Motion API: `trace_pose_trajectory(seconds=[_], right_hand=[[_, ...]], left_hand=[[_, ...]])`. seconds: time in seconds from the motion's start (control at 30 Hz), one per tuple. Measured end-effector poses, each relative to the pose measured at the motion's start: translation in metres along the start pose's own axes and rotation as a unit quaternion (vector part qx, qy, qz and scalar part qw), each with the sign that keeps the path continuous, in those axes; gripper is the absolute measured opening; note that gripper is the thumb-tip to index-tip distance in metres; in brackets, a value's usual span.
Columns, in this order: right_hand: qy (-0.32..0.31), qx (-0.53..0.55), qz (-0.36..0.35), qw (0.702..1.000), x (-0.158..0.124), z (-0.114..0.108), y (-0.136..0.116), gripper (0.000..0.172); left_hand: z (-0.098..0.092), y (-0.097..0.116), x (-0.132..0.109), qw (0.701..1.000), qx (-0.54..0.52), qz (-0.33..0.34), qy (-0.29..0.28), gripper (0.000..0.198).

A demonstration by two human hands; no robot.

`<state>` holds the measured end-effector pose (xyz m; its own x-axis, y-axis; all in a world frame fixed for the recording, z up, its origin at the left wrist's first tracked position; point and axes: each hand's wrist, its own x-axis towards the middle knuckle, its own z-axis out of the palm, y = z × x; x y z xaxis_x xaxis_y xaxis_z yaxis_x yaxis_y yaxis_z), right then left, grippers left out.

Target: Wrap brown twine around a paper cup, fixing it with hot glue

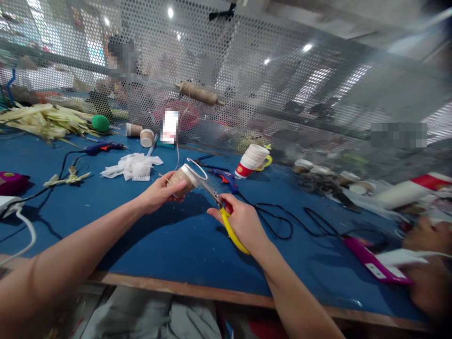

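Note:
My left hand (159,192) is closed round a paper cup wrapped in brown twine (182,179), held on its side above the blue table (183,245). My right hand (240,220) grips yellow-handled scissors (219,207). The blades point up and left and reach the cup's rim. A thin strand of twine runs from the cup toward the mesh screen behind.
A blue glue gun (226,179) with a black cord lies just behind the cup. A stack of paper cups (251,161), white gauze (133,166), another glue gun (102,147), a twine spool (198,93) and pale strips (45,120) lie further off. Another person's arm (429,263) is at the right.

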<state>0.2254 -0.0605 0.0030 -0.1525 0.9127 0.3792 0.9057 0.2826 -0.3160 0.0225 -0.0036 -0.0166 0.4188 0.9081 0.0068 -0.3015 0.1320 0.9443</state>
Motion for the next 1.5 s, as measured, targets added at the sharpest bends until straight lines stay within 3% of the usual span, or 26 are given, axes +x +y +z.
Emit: trace_pose_trajectory(seconds=[0.27,0.6,1.5], right_hand=[[-0.006,0.009,0.004,1.0,0.0006,-0.0002,-0.0004,0.039],[-0.031,0.048,0.003,0.998,0.0023,0.0068,0.007,0.046],[-0.009,0.027,-0.014,0.999,0.0006,-0.0021,0.001,0.038]], left_hand=[[-0.0082,0.0026,0.0012,0.998,-0.01,-0.034,-0.047,0.037],[-0.004,-0.0011,-0.001,0.997,0.004,-0.042,-0.071,0.034],[-0.0093,-0.0023,0.0023,0.998,0.037,-0.016,-0.057,0.049]])
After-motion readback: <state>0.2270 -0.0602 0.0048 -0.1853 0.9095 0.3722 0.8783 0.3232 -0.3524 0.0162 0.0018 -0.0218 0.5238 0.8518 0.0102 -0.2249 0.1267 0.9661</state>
